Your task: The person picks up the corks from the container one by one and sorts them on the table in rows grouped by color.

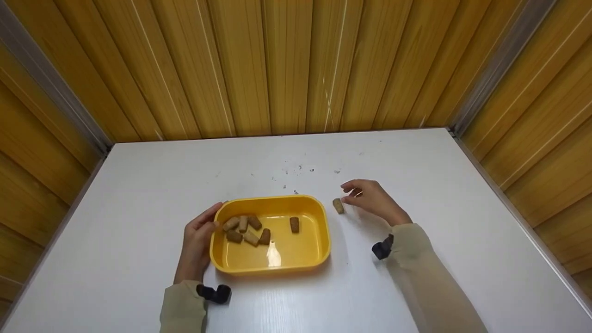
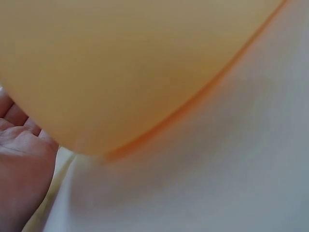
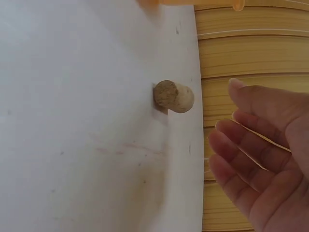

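A yellow plastic tray (image 1: 277,267) sits on the white table. My left hand (image 1: 196,243) holds it by its left side, thumb by the rim and palm along the outer wall; the tray's wall (image 2: 135,77) fills much of the left wrist view. Inside, several tapered cork stoppers (image 1: 251,238) are grouped at the left, and one darker cork (image 1: 294,225) is apart at the right. Outside, to the right of the tray, a light cork (image 1: 338,206) is on the table. My right hand (image 1: 372,200) is right beside that cork (image 3: 178,97), fingers loosely bent and holding nothing.
The table (image 1: 138,185) carries dark specks and marks (image 1: 299,167) behind the tray. Wood-patterned panels (image 1: 286,69) close off the back and both sides. Dark wrist cameras (image 1: 213,294) sit at both cuffs.
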{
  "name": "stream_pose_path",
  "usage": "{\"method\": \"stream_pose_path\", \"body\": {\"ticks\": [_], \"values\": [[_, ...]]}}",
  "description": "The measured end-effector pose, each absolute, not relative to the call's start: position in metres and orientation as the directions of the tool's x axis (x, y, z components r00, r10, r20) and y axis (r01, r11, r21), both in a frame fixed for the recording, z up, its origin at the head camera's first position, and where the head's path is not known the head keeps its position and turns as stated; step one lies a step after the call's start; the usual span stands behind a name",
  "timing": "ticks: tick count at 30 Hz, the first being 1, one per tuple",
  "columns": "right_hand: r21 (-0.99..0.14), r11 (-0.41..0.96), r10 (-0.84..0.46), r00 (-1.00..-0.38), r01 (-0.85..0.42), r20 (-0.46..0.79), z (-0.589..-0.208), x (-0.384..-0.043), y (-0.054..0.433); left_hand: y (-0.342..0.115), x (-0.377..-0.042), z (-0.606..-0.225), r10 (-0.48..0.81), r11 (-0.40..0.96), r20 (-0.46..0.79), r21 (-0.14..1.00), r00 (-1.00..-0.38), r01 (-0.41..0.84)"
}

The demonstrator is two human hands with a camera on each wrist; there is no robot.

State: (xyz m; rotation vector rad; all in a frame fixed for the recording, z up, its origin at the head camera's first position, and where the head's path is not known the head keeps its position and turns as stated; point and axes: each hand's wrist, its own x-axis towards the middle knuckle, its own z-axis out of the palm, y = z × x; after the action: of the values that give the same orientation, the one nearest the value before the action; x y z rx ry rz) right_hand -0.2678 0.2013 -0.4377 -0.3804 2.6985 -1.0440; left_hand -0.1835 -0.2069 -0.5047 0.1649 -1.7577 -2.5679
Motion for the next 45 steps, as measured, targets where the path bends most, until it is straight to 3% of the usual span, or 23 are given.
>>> {"method": "stream_pose_path", "body": {"ticks": [10,20,26,34,45], "values": [[-0.698,0.672,-0.394,-0.917,-0.248,-0.054,-0.412,-0.269,0.168,-0.207,-0.182,-0.504,-0.063,-0.406,-0.068,0.913,-0.996,-0.037],[-0.710,0.612,-0.518,-0.855,-0.350,-0.025,-0.393,-0.269,0.130,-0.206,-0.182,-0.505,-0.055,-0.455,-0.040,0.891,-0.998,-0.011],[-0.734,0.574,-0.597,-0.799,-0.364,-0.070,-0.387,-0.269,0.102,-0.207,-0.183,-0.503,-0.047,-0.445,-0.050,0.895,-0.998,-0.024],[-0.702,0.534,-0.741,-0.660,-0.471,-0.121,-0.393,-0.269,0.070,-0.207,-0.183,-0.503,-0.045,-0.454,-0.043,0.891,-0.998,-0.018],[-0.687,0.559,-0.778,-0.581,-0.465,-0.240,-0.402,-0.263,0.036,-0.213,-0.183,-0.504,0.021,-0.454,-0.033,0.890,-0.999,-0.039]]}}
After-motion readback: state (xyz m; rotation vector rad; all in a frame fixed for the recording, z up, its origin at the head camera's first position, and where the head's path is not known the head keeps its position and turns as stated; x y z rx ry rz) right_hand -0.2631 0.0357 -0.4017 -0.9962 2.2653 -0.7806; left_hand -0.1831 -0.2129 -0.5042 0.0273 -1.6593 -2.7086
